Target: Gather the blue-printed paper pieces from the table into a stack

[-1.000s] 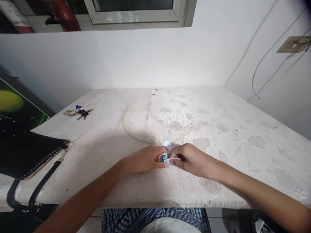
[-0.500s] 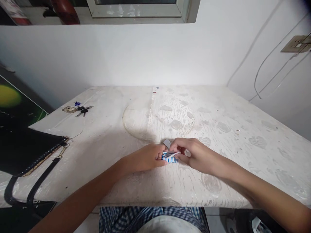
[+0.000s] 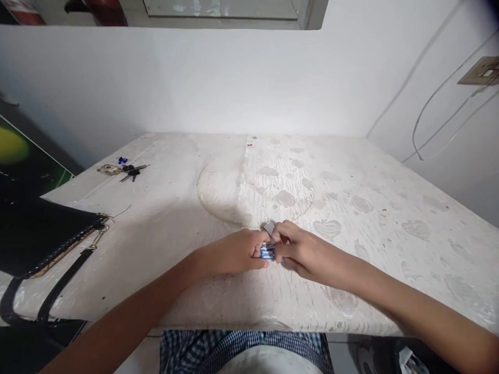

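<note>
Hands: left hand grips left end of small blue-and-white box; right hand pinches its right end | Place: box low over desk, beside white piece | Change: right thumb now covers more of box; pale strip across it no longer shows | Judgement: handling unfinished; contents unclear

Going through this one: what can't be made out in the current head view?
Head view:
- Any lettering on the blue-and-white packet: too small, partly covered by left hand and right hand.
- What the right hand pinches, if anything: hidden by itself.
- Red object: cut off by the top edge.
- Black bag: cut off by the left edge.
</note>
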Action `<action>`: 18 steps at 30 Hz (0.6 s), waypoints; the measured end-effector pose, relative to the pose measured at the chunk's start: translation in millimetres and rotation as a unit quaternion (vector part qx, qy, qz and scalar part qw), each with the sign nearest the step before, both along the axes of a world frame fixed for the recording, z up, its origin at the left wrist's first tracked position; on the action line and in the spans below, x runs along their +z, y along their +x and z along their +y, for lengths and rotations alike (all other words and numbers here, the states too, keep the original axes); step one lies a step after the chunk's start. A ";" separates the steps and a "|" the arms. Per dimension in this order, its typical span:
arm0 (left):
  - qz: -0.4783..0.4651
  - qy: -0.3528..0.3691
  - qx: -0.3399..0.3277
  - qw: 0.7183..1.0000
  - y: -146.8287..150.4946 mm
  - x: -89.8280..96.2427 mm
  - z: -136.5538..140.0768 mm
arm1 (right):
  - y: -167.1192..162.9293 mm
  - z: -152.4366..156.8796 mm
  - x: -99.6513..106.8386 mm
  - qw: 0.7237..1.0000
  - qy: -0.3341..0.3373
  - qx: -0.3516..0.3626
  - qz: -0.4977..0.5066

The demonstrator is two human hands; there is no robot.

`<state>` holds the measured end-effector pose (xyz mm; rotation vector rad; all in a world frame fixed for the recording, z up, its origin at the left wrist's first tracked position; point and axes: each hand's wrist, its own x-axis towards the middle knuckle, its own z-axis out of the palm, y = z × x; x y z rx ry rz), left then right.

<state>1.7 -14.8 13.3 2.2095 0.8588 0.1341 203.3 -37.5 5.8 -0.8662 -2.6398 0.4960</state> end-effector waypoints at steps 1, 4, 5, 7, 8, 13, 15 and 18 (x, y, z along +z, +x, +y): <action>-0.004 -0.001 -0.006 1.000 0.4 2.1 -0.3 | 0.3 0.4 -0.6 1.000 -0.003 0.001 0.002; -0.005 -0.013 -0.021 1.000 1.9 5.7 -1.0 | 0.5 0.3 -1.8 1.000 -0.012 -0.004 0.001; -0.005 -0.011 -0.020 1.000 2.3 5.6 -1.2 | 0.5 -0.1 -1.8 1.000 -0.015 -0.006 -0.001; -0.001 0.007 -0.013 1.000 2.7 3.2 -1.6 | 0.6 -0.4 -0.8 1.000 -0.027 -0.005 0.008; 0.004 0.022 -0.011 1.000 2.7 1.3 -1.6 | 1.1 0.0 0.3 0.999 -0.034 -0.001 0.025; 0.037 0.063 0.004 0.997 2.4 -8.0 0.4 | 8.3 13.3 7.0 0.984 0.001 -0.110 0.141; 0.046 0.055 0.003 0.997 2.2 -9.5 1.7 | 11.0 22.5 4.0 0.979 0.005 -0.149 0.141; 0.057 0.042 0.006 0.998 1.4 -10.9 2.5 | 10.2 34.6 -10.1 0.985 -0.008 -0.130 0.117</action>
